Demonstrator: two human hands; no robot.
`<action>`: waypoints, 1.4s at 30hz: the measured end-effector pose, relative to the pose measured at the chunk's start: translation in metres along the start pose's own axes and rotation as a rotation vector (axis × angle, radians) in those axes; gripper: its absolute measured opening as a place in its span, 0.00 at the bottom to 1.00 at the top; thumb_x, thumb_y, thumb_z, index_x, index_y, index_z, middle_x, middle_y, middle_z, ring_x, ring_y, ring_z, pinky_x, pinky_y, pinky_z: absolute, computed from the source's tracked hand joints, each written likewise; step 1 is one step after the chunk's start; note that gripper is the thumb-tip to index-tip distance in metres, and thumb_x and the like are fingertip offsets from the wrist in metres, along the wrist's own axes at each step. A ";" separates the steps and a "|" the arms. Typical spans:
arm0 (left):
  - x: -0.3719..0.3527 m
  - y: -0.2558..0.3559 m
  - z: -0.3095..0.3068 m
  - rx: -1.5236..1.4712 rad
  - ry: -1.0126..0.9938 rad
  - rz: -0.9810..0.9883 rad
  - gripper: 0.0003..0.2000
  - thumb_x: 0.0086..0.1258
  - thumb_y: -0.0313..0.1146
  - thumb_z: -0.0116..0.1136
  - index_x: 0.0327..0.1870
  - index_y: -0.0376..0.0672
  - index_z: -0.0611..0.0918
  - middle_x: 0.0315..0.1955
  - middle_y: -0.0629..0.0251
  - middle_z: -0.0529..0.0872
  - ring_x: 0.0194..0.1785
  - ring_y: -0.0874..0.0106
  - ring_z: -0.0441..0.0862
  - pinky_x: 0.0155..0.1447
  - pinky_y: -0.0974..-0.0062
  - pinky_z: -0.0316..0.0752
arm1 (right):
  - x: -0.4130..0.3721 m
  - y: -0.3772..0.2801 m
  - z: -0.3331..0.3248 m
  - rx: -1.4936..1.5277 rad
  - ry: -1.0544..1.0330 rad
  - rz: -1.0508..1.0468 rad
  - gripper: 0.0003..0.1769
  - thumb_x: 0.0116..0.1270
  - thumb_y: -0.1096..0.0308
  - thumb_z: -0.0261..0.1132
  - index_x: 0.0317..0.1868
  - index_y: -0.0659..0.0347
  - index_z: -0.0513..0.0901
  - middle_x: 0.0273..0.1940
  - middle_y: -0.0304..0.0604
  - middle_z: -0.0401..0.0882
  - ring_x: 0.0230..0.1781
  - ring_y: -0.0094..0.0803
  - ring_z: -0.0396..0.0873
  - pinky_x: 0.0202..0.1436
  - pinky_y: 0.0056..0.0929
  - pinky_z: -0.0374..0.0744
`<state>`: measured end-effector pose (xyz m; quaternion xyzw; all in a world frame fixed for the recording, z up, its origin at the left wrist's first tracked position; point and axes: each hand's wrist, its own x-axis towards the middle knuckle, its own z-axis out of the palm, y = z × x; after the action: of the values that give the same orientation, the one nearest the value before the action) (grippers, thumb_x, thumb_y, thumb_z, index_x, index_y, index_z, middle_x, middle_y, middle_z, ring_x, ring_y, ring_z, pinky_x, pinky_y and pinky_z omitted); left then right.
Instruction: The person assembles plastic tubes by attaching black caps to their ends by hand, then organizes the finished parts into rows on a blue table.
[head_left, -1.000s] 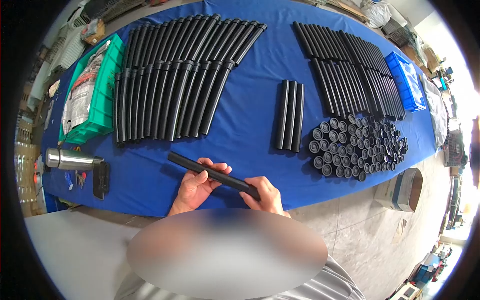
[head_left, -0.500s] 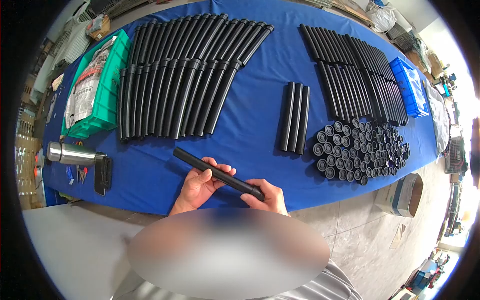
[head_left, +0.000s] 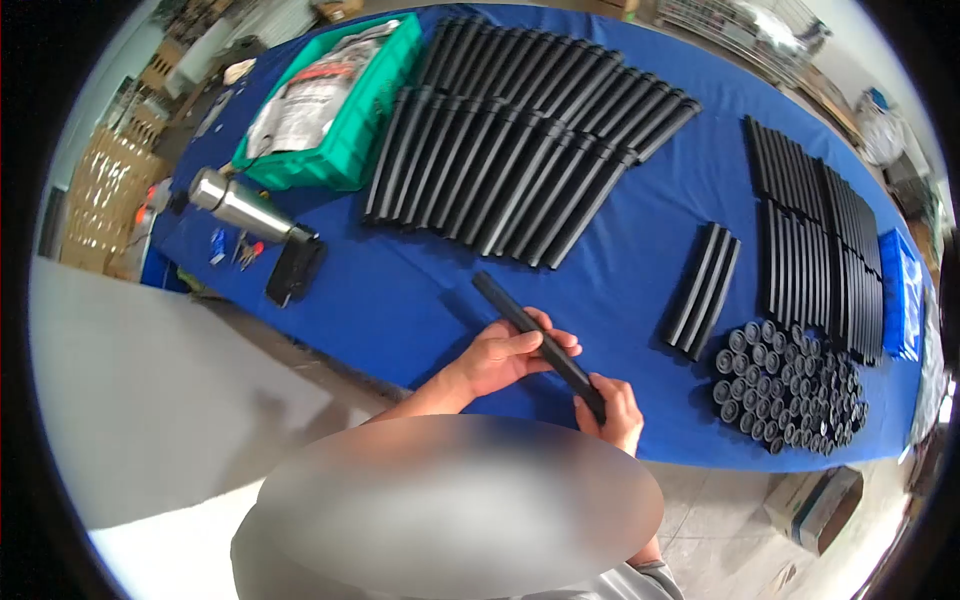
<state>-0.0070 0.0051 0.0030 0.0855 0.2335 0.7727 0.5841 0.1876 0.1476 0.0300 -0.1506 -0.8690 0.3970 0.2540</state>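
Blue table (head_left: 420,300) w/ black tubes (head_left: 520,130), caps (head_left: 790,390), bin (head_left: 345,165).

Beyond the grip, long black tubes (head_left: 520,150) are lying side by side in two rows on the blue table cover (head_left: 400,300). Further left, a green crate (head_left: 310,170) is holding a printed bag (head_left: 310,95). Left of the grip, a steel flask (head_left: 240,205) is lying on its side, with a black case (head_left: 295,270) and keys (head_left: 245,250) just beside it. Right of the grip, three short tubes (head_left: 705,290) are lying together, and black caps (head_left: 790,385) are standing clustered on end. Further right, thinner tubes (head_left: 820,250) are lying in rows beside a blue tray (head_left: 905,295). A cardboard box (head_left: 815,505) is sitting on the floor.
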 end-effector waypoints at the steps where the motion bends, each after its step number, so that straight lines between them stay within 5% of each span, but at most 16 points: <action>1: 0.000 0.000 0.000 -0.024 -0.001 0.001 0.11 0.80 0.31 0.63 0.60 0.47 0.79 0.61 0.50 0.87 0.73 0.51 0.79 0.79 0.48 0.73 | 0.001 -0.008 -0.006 0.097 -0.048 0.169 0.23 0.64 0.75 0.78 0.58 0.66 0.83 0.43 0.52 0.86 0.39 0.44 0.87 0.44 0.38 0.85; 4: 0.002 -0.001 -0.004 -0.043 -0.013 -0.001 0.11 0.80 0.30 0.63 0.59 0.47 0.80 0.61 0.50 0.87 0.73 0.52 0.79 0.78 0.49 0.74 | 0.005 -0.011 -0.009 0.560 -0.146 0.635 0.20 0.66 0.76 0.75 0.57 0.69 0.84 0.35 0.43 0.86 0.31 0.25 0.85 0.34 0.27 0.85; 11: 0.003 -0.003 -0.008 -0.046 -0.026 0.006 0.11 0.79 0.29 0.63 0.58 0.47 0.80 0.61 0.51 0.87 0.74 0.51 0.78 0.79 0.47 0.72 | 0.000 -0.005 -0.001 0.449 -0.085 0.463 0.17 0.70 0.76 0.71 0.58 0.71 0.83 0.33 0.38 0.85 0.28 0.21 0.83 0.31 0.22 0.85; 14: 0.003 -0.003 -0.008 -0.038 -0.011 0.001 0.11 0.79 0.30 0.64 0.59 0.48 0.80 0.61 0.51 0.87 0.74 0.51 0.78 0.79 0.47 0.73 | 0.001 -0.006 -0.001 0.488 -0.074 0.513 0.17 0.69 0.77 0.71 0.57 0.70 0.83 0.33 0.40 0.85 0.28 0.22 0.83 0.31 0.23 0.84; 17: 0.001 0.001 0.000 -0.048 0.018 -0.026 0.12 0.79 0.30 0.64 0.59 0.47 0.79 0.61 0.51 0.87 0.74 0.51 0.78 0.78 0.47 0.73 | -0.003 0.005 0.000 0.144 -0.045 0.195 0.17 0.68 0.77 0.72 0.56 0.70 0.83 0.33 0.42 0.84 0.28 0.24 0.84 0.31 0.26 0.84; 20: 0.001 -0.001 -0.007 -0.025 -0.011 -0.021 0.13 0.79 0.31 0.64 0.60 0.47 0.79 0.62 0.50 0.86 0.74 0.51 0.78 0.78 0.47 0.73 | 0.004 -0.006 0.000 -0.045 0.031 -0.057 0.18 0.64 0.78 0.75 0.54 0.69 0.84 0.35 0.49 0.82 0.38 0.39 0.88 0.37 0.32 0.85; 21: 0.002 -0.002 -0.007 -0.023 -0.023 -0.016 0.12 0.79 0.30 0.64 0.59 0.47 0.80 0.62 0.50 0.86 0.73 0.52 0.79 0.77 0.48 0.74 | 0.004 -0.006 -0.002 0.013 0.012 -0.025 0.19 0.64 0.78 0.76 0.55 0.68 0.84 0.38 0.51 0.84 0.37 0.41 0.88 0.36 0.33 0.85; 24: 0.000 -0.002 -0.004 -0.009 -0.027 0.001 0.10 0.79 0.29 0.63 0.57 0.46 0.81 0.61 0.50 0.87 0.70 0.54 0.82 0.75 0.50 0.77 | 0.002 -0.009 -0.014 0.609 -0.218 0.698 0.20 0.64 0.77 0.77 0.56 0.66 0.84 0.45 0.54 0.85 0.38 0.46 0.88 0.37 0.36 0.86; 25: -0.001 -0.002 -0.003 0.003 -0.012 0.003 0.10 0.80 0.29 0.63 0.57 0.46 0.80 0.61 0.50 0.87 0.71 0.53 0.81 0.76 0.50 0.77 | 0.000 -0.004 -0.011 0.600 -0.203 0.749 0.22 0.63 0.76 0.78 0.57 0.65 0.84 0.50 0.56 0.85 0.41 0.50 0.88 0.41 0.40 0.87; 28: 0.001 0.000 -0.001 0.006 -0.004 -0.010 0.12 0.79 0.31 0.64 0.59 0.47 0.80 0.62 0.50 0.86 0.73 0.52 0.79 0.78 0.49 0.74 | -0.002 0.003 -0.001 0.005 0.017 -0.009 0.22 0.63 0.77 0.77 0.57 0.66 0.84 0.49 0.56 0.85 0.42 0.49 0.88 0.43 0.41 0.87; 29: 0.000 0.000 -0.002 0.000 -0.002 -0.022 0.13 0.78 0.32 0.65 0.60 0.48 0.80 0.63 0.50 0.86 0.74 0.51 0.78 0.79 0.49 0.72 | -0.002 0.002 -0.003 -0.051 0.001 -0.050 0.22 0.63 0.77 0.77 0.57 0.66 0.84 0.49 0.56 0.85 0.43 0.50 0.88 0.44 0.44 0.87; 30: 0.000 -0.001 -0.004 -0.010 -0.015 -0.018 0.13 0.78 0.32 0.65 0.60 0.48 0.80 0.63 0.50 0.86 0.74 0.51 0.78 0.79 0.49 0.72 | 0.001 -0.001 -0.004 -0.019 0.014 -0.028 0.22 0.63 0.77 0.78 0.58 0.65 0.84 0.48 0.55 0.85 0.42 0.47 0.88 0.43 0.40 0.86; 32: 0.001 0.000 -0.005 -0.026 -0.033 0.001 0.13 0.78 0.32 0.65 0.60 0.48 0.80 0.63 0.50 0.86 0.74 0.51 0.77 0.79 0.50 0.72 | 0.001 -0.004 -0.011 0.507 -0.129 0.632 0.22 0.64 0.77 0.77 0.57 0.65 0.83 0.47 0.53 0.85 0.42 0.43 0.87 0.43 0.35 0.84; 35: 0.003 -0.002 -0.001 -0.018 -0.014 0.013 0.13 0.78 0.32 0.66 0.60 0.48 0.80 0.63 0.49 0.86 0.75 0.50 0.77 0.80 0.50 0.72 | -0.002 0.001 -0.007 0.484 -0.146 0.622 0.21 0.64 0.77 0.77 0.56 0.66 0.83 0.43 0.50 0.85 0.40 0.38 0.86 0.42 0.32 0.82; 39: 0.001 -0.001 -0.004 0.018 0.012 -0.011 0.14 0.78 0.32 0.66 0.60 0.47 0.80 0.64 0.47 0.85 0.75 0.50 0.77 0.80 0.50 0.72 | -0.001 0.000 0.004 0.127 0.101 0.080 0.19 0.65 0.76 0.76 0.55 0.68 0.84 0.37 0.48 0.85 0.35 0.35 0.85 0.41 0.33 0.82; 42: 0.002 -0.001 -0.007 -0.011 -0.078 0.012 0.13 0.78 0.32 0.66 0.61 0.47 0.81 0.64 0.47 0.85 0.75 0.50 0.77 0.79 0.50 0.72 | -0.005 -0.004 -0.003 0.320 -0.059 0.395 0.18 0.66 0.76 0.76 0.54 0.67 0.84 0.38 0.50 0.85 0.36 0.38 0.86 0.41 0.35 0.83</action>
<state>-0.0096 0.0057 -0.0044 0.1136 0.2058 0.7735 0.5885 0.1934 0.1443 0.0334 -0.2639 -0.7560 0.5755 0.1664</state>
